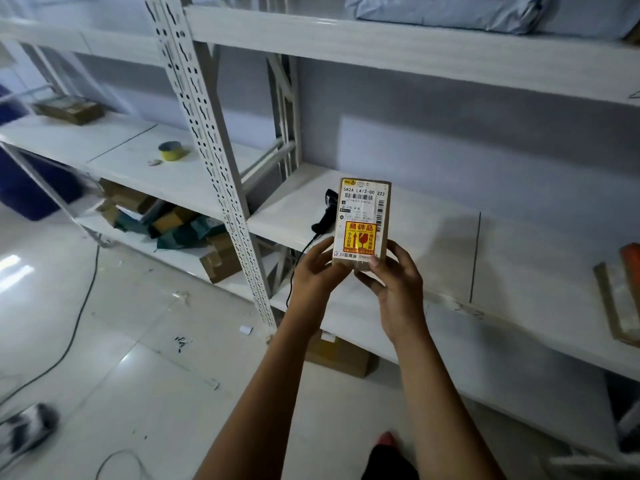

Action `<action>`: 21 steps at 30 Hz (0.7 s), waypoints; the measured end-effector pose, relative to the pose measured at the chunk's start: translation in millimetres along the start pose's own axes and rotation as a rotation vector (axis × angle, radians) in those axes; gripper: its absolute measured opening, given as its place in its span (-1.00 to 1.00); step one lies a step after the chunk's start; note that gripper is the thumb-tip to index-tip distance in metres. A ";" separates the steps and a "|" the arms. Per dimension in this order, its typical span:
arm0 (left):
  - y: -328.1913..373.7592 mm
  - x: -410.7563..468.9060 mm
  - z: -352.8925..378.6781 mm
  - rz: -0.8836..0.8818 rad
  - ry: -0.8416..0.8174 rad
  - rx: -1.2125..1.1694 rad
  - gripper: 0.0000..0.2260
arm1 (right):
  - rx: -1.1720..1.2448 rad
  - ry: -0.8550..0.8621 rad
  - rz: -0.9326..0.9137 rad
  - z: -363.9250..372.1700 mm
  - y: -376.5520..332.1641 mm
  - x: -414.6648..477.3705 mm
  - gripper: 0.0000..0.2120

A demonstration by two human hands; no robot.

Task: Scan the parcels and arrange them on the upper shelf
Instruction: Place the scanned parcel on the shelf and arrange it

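Flat cardboard parcel [362, 220], glossy label w/ red-yellow sticker, stood upright; L hand [317, 268] & R hand [394, 277] pinched its lower end, scanner [327, 213] behind.

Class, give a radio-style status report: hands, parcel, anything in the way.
Left hand and right hand both grip parcel at lower end, label facing camera. Scanner lies on shelf behind it. Grey bag sits on upper shelf above.
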State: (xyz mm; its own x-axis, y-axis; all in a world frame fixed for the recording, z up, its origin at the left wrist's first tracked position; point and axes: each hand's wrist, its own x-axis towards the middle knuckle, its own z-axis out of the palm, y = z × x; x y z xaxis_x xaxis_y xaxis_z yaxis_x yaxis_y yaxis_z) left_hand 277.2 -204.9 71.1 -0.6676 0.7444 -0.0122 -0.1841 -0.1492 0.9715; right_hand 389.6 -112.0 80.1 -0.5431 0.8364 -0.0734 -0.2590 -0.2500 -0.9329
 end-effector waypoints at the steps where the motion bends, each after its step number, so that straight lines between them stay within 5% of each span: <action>1: -1.8 8.4 -2.0 0.001 0.008 0.006 -0.61 | 0.005 0.000 0.007 1.8 2.8 8.4 -0.60; 14: 1.2 154.0 14.3 -0.048 0.103 0.092 -0.48 | 0.127 -0.198 0.156 -5.7 13.5 192.9 -0.64; 21: -26.6 213.7 33.4 -0.086 0.119 0.048 -0.58 | 0.123 -0.118 0.176 -22.1 30.6 258.7 -0.70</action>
State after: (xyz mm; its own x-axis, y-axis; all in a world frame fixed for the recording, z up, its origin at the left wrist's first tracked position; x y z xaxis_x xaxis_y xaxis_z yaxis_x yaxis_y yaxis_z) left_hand 163.5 -20.1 50.5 -0.7321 0.6704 -0.1206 -0.2110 -0.0548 0.9759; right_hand 258.9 107.5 24.8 -0.6760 0.7138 -0.1827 -0.2435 -0.4505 -0.8589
